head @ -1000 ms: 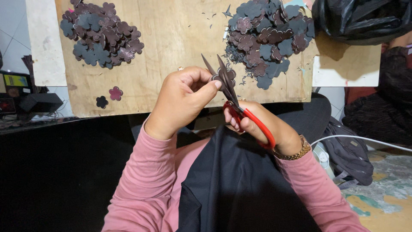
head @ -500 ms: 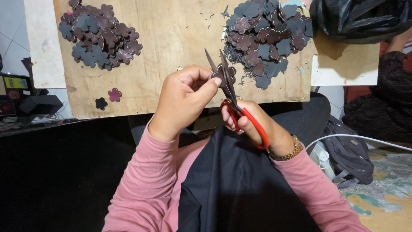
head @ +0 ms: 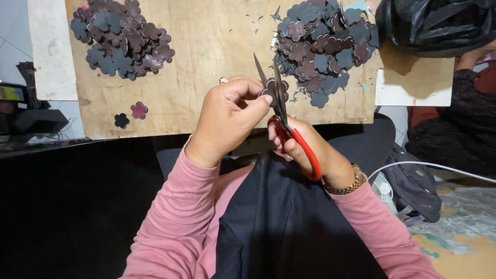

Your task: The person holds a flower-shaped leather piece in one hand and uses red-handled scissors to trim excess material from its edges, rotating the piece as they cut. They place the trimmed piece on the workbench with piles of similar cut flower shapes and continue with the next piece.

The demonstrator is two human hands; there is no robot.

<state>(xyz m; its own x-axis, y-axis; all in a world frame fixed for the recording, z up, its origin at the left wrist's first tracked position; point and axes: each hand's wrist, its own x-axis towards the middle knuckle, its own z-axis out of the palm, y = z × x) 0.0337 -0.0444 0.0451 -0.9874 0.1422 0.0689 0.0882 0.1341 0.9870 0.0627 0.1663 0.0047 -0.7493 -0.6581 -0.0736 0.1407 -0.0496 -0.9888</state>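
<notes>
We are pinching a small dark flower-shaped cutout (head: 269,89) in our left hand (head: 225,121), while our right hand (head: 305,150) is gripping red-handled scissors (head: 283,116); their blades are tilting more upright than a second ago, trimming its edge above the plywood board (head: 206,51).

scissors (head: 281,111): metal blades, glossy red plastic handles | board (head: 217,46): rough bare wood

Small screen (head: 11,93), far left edge: rectangular, yellow-green glow. Black plastic bag (head: 439,23), top right, crumpled.
</notes>
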